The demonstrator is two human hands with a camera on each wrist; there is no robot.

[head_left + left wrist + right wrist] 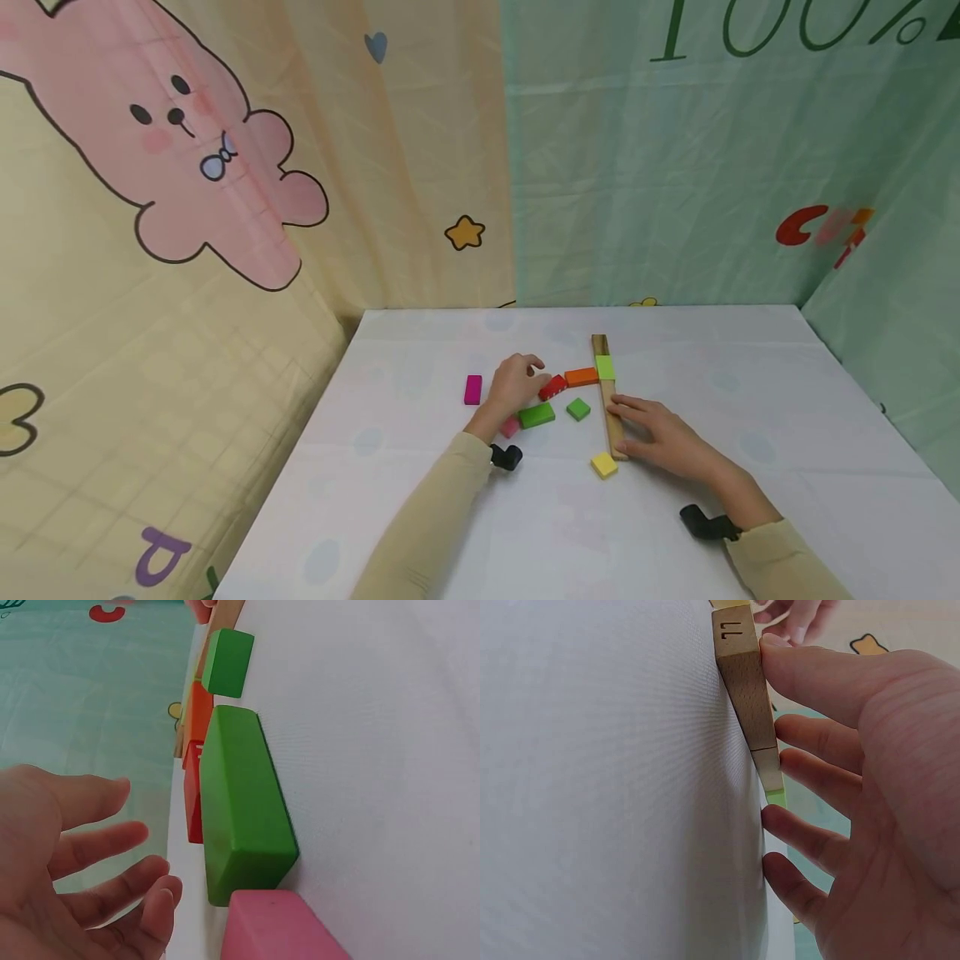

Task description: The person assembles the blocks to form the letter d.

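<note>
1. Yellow block (603,466) is placed by the near end of a wooden strip (612,421), which is laid toward the far edge of the table (585,533).
2. The right hand (663,433) is rested along the strip's right side, fingers stretched; nothing is gripped.
3. Since a seam is shown across the strip in the right wrist view, separate bars are suggested: probably light and stiff, best pinched by their long sides.
4. Pink block (510,427), long green block (537,416) and small green block (578,408) are set left of the strip; likely hard and slightly slippery, best taken by opposite faces.
5. Magenta block (472,390) is placed nearest the table's left edge.
6. The left hand (516,383) is held near the red block (553,387), fingers loosely bent, nothing gripped.
7. Orange block (581,377) is set between red and lime block (605,367).
</note>
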